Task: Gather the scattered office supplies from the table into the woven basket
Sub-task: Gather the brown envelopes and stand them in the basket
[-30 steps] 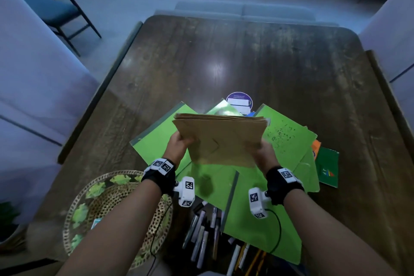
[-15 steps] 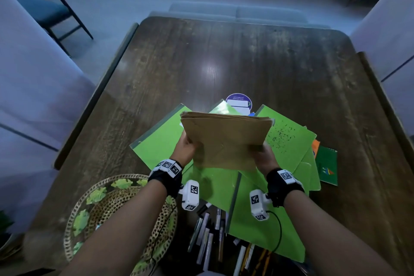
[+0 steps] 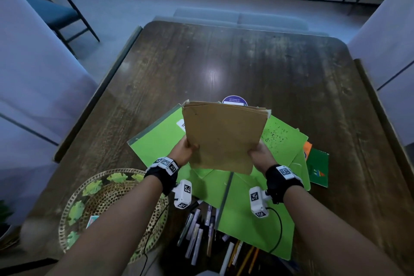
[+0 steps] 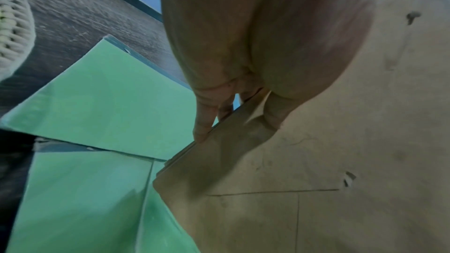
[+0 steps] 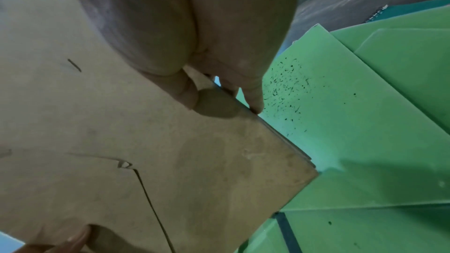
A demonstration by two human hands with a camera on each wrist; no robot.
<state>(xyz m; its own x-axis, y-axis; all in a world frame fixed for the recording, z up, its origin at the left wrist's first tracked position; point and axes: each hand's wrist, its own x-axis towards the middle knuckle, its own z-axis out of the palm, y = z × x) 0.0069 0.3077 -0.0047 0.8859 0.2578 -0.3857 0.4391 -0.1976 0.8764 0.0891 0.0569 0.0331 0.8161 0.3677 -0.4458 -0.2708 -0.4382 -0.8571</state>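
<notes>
A stack of brown envelopes [image 3: 225, 135] hangs above the table, held by both hands. My left hand [image 3: 184, 152] pinches its left edge, thumb on top and fingers underneath; the same grip on the envelopes [image 4: 316, 161] shows in the left wrist view. My right hand [image 3: 259, 155] pinches the right edge of the envelopes [image 5: 146, 151]. Under them lie several green folders [image 3: 246, 215]. The woven basket [image 3: 100, 197] sits at the near left, partly hidden by my left forearm.
Several pens and markers [image 3: 201, 231] lie near the front edge between my arms. A dark green notebook [image 3: 318, 168] lies at the right, and a purple round sticker [image 3: 234, 100] shows behind the envelopes. Chairs stand beyond the wooden table [image 3: 246, 58].
The envelope stack has tilted up so its broad face turns toward me, and it has risen slightly. Both hands keep their grip on its sides.
</notes>
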